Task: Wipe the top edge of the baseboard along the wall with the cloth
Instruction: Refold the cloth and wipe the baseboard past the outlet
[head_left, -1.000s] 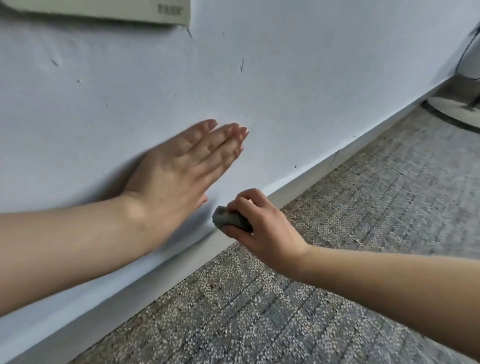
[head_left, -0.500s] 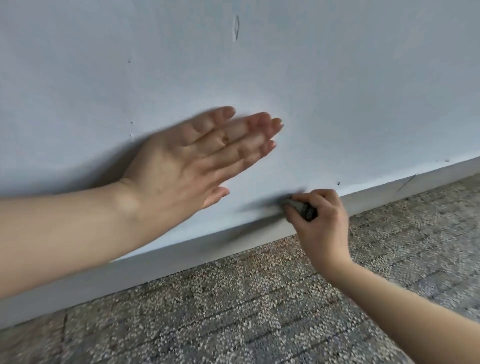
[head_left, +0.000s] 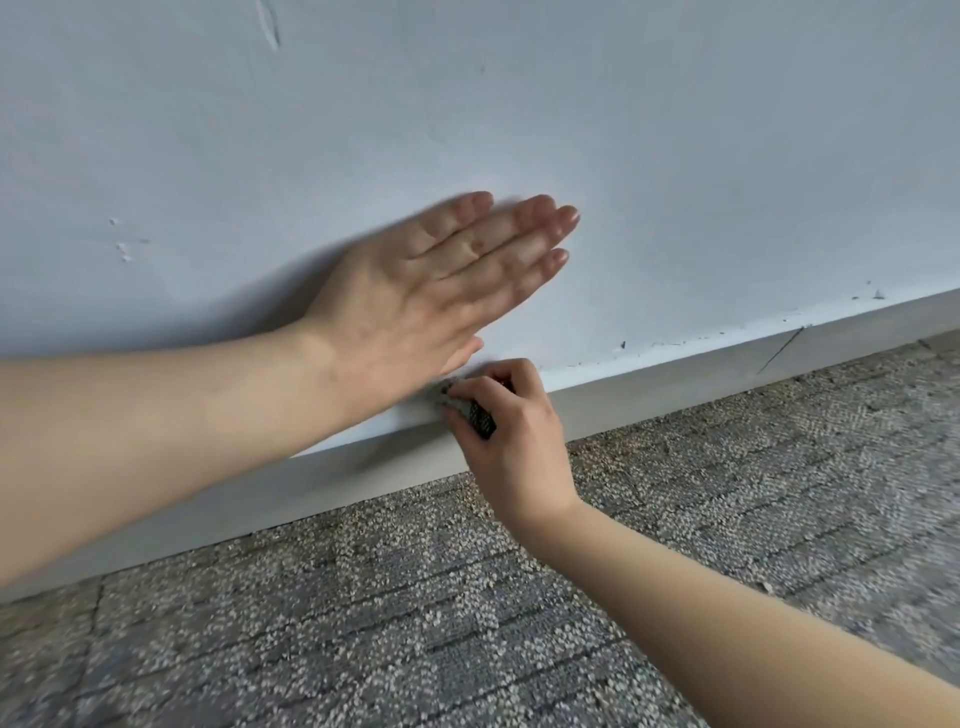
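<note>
Left hand is just flat on the wall, fingers straight and together, holding nothing. Right next to it, low down, the right hand has its fingers curled tight around a bunched-up grey cloth, pressed on the top edge of the baseboard. The baseboard runs long and slightly uphill off to the right, so I'd guess the unwiped stretch is that way, and the right hand's the closer one.

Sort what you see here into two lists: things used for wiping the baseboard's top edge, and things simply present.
Used: cloth, right hand, baseboard, left hand flat against the wall.
Simply present: carpet.
</note>
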